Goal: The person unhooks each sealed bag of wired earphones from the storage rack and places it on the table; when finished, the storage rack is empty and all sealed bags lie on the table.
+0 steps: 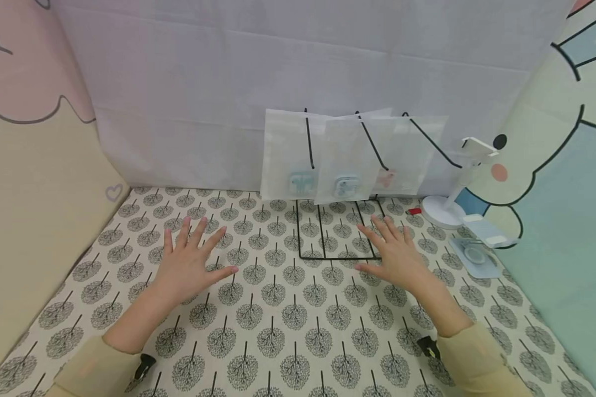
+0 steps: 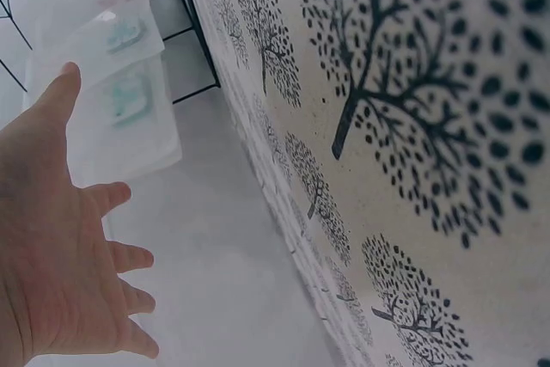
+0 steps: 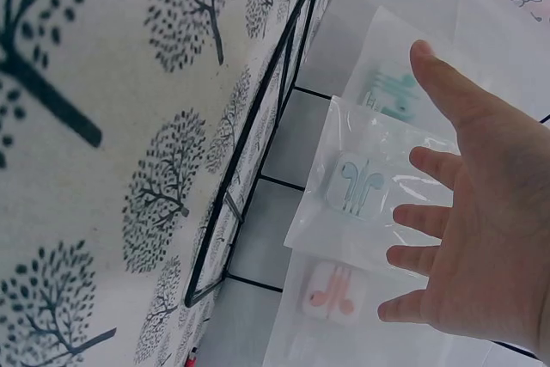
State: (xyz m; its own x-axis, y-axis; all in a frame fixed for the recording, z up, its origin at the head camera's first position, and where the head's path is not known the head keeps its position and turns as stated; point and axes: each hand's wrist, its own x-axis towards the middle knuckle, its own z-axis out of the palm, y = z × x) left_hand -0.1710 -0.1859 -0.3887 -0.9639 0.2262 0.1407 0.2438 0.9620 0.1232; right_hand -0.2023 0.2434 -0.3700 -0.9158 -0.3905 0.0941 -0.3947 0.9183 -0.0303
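Note:
My left hand (image 1: 186, 267) hovers over the tree-print tablecloth with its fingers spread and nothing held. My right hand (image 1: 397, 262) is likewise spread and holds nothing, overlapping the right side of a black wire rack's base (image 1: 335, 258) in the head view. From the rack's prongs hang three clear plastic bags. The left bag (image 1: 280, 143) and middle bag (image 1: 342, 146) hold cased earphones with teal and blue tones; the right bag (image 1: 422, 143) holds pink earphones (image 3: 331, 292). In the right wrist view, the fingers overlap the middle bag (image 3: 314, 186).
A white stand with a round base (image 1: 442, 214) is at the back right, with a small red object (image 1: 414, 211) beside it. In front lies a pale blue-grey folding stand (image 1: 477, 259) with a round disc. White cloth (image 1: 179, 110) hangs behind; cartoon-print cloth borders both sides.

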